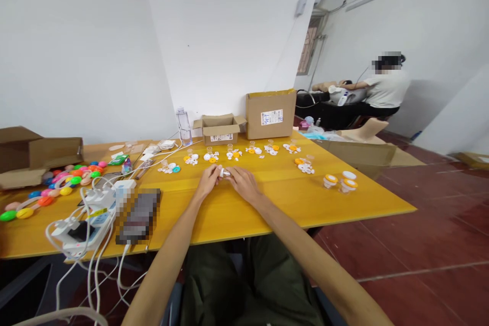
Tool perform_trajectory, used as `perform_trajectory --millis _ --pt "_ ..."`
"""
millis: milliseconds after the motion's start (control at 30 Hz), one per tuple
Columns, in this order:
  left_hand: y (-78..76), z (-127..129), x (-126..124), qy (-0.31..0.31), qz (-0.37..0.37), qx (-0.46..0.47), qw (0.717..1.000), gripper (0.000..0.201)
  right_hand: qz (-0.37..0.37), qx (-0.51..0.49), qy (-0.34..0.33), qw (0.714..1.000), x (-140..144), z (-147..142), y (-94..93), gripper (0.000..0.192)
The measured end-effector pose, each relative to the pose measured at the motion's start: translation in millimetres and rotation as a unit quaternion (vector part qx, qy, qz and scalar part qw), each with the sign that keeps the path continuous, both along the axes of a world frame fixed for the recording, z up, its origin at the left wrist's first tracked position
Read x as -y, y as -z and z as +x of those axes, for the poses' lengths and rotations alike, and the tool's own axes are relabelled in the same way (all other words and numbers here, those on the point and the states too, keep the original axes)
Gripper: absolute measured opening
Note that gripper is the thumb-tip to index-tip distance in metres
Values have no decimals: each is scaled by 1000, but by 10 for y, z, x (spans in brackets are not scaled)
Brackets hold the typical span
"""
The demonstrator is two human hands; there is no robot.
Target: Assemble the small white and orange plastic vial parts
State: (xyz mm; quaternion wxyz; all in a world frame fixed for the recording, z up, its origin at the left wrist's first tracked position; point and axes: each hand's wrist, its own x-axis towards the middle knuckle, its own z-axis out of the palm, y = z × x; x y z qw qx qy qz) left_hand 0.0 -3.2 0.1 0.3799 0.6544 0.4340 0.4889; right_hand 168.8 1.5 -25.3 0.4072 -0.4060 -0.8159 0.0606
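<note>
I see both my left hand (pixel 207 182) and right hand (pixel 241 182) pinching a small white part (pixel 225 173) at twelve o'clock; it looks light, rigid, best gripped by its edges.

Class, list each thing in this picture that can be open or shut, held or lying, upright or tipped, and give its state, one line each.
left hand: closed on the small white part
right hand: closed on the same part
small white part: held between both hands, above the table
small cardboard box: flaps open
large cardboard box: upright, top open
water bottle: upright
yellow-capped pieces: standing on the table
</note>
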Motion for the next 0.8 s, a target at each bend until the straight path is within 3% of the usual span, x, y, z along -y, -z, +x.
perform_trajectory --millis 200,300,400,633,800 --pt "-1 23 17 -12 34 -5 999 37 -128 -57 -77 987 -13 -32 -72 21" --pt "9 26 19 -7 44 -11 999 35 -154 -92 -118 977 -28 -51 -80 22" --pt "16 21 21 2 34 -17 999 36 -148 -103 -120 976 -27 -53 -69 24" --pt "-3 24 32 0 20 -32 999 40 -87 -57 -36 994 29 -19 -63 34" --pt "-24 31 38 -12 17 -42 999 41 -72 -62 -34 995 34 -21 -75 34"
